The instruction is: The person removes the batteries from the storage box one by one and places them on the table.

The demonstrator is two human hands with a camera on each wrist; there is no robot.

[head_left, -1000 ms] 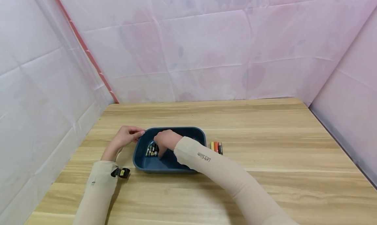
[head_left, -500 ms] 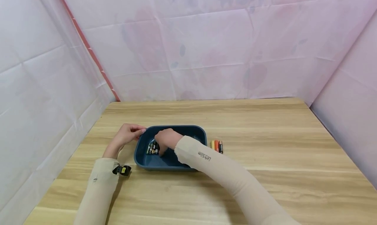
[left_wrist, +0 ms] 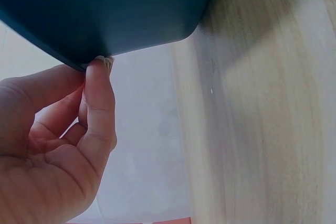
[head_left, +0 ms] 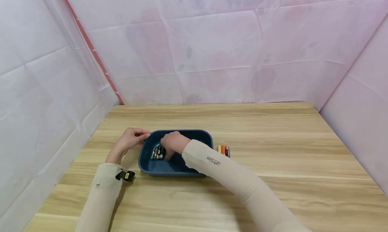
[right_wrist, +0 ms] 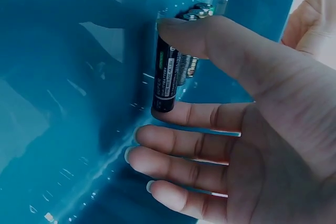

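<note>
A dark blue tray [head_left: 175, 168] sits on the wooden table [head_left: 272, 151]. My left hand [head_left: 142, 136] pinches the tray's far left corner rim; in the left wrist view the thumb [left_wrist: 100, 103] presses against the tray's edge [left_wrist: 105, 9]. My right hand [head_left: 166, 152] reaches into the tray over a row of several batteries [head_left: 157, 153]. In the right wrist view, thumb and index finger of the right hand [right_wrist: 160, 69] pinch a black battery [right_wrist: 167, 85] end to end, with other batteries [right_wrist: 191, 64] right behind it.
Three batteries [head_left: 222, 150], yellow, orange and dark, lie side by side on the table just right of the tray. Pale pink sheeting [head_left: 212, 56] walls in the table at the back and on both sides.
Almost nothing differs. The right hand stays on the batteries in the tray with only a slight shift of its fingers. The left hand keeps its hold on the rim.
</note>
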